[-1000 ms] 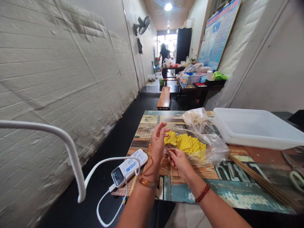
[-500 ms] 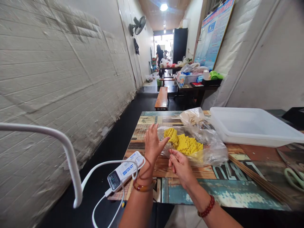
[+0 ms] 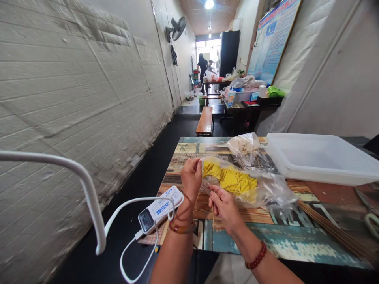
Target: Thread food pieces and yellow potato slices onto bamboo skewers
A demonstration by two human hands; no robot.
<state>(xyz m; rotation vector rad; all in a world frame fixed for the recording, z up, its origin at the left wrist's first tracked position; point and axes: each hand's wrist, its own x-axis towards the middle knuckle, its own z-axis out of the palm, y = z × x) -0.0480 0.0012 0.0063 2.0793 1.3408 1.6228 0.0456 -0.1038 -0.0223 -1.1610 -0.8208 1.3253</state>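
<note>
Yellow pieces with a criss-cross scored surface [image 3: 237, 180] lie in a clear plastic bag [image 3: 268, 191] on the table. At the bag's left end, my left hand [image 3: 191, 178] is closed, its thumb and fingertips pinching the bag's edge. My right hand [image 3: 224, 206] is in front of the yellow pieces, fingers closed round a thin wooden skewer [image 3: 212, 215]. The skewer's upper end is hard to make out against the bag. Behind lies another clear bag [image 3: 244, 146] with thin sticks in it.
A white plastic tub [image 3: 319, 173] stands at the right. Long brown sticks [image 3: 328, 223] and scissors [image 3: 371, 225] lie at the right front. A white power bank [image 3: 161, 207] with a cable [image 3: 127, 203] is beside my left forearm. Benches, tables and people are farther back.
My left hand has gone from spread fingers to a pinch on the bag's edge, and the bag's left end is drawn up. My right hand keeps the skewer in nearly the same place.
</note>
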